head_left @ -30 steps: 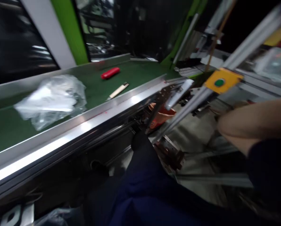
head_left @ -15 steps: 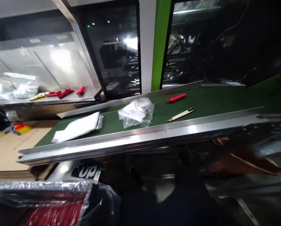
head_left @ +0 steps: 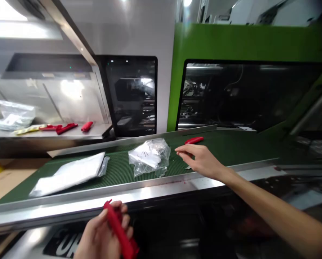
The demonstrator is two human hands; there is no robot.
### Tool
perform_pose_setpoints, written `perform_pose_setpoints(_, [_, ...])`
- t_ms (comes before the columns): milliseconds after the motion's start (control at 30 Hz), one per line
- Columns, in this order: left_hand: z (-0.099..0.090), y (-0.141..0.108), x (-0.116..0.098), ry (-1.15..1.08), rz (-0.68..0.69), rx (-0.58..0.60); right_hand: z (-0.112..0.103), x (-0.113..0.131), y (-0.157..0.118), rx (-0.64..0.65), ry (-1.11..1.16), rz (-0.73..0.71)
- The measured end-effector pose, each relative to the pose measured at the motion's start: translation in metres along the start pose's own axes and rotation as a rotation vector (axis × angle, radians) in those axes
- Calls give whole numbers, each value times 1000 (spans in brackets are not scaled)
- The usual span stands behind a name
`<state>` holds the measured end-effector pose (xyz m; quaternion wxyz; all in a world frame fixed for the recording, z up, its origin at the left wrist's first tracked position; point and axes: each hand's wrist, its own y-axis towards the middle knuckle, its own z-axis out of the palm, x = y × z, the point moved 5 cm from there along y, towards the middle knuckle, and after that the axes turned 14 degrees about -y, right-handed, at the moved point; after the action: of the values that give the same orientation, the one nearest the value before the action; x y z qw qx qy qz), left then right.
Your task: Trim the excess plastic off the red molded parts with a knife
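Red plastic piece sits in the left hand, low in view, in front of the steel rail of the conveyor. Fingers curl round it, thumb on top, tip of the piece sticking up past the fingertips; lower end runs toward the bottom edge of view.

Right hand reaches out over the green belt, palm down, fingers loosely spread and extended to the left, holding nothing. It hovers just right of the clear plastic bag, fingertips near it; whether they touch it, cannot tell. Under the hand a small bit of a pale tool shows on the belt, mostly hidden.

Beyond the hand, a red object lies on the belt near the far rail. Left of the clear bag, well apart, a flat white bag lies on the belt.

Far left, a steel shelf carries more red pieces, a yellowish item and a crumpled plastic bag. Behind the belt, a machine with a green panel and dark windows. Cardboard at lower left, blurry.
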<state>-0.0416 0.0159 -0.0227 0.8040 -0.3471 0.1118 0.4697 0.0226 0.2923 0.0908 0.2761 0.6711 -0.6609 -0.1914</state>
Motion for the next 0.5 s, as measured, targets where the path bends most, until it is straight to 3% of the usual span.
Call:
perform_pose_setpoints(67, [7, 8, 16, -68, -117, 55, 31, -8, -2, 112, 5, -15])
perform_pose_setpoints(133, [12, 13, 26, -98, -154, 111, 49, -11, -5, 181, 9, -25])
perform_pose_setpoints(400, [20, 19, 38, 11, -80, 168, 74, 16, 3, 290, -25, -154])
perform_pose_setpoints(500, [19, 20, 37, 79, -21, 162, 72, 12, 6, 318, -95, -177])
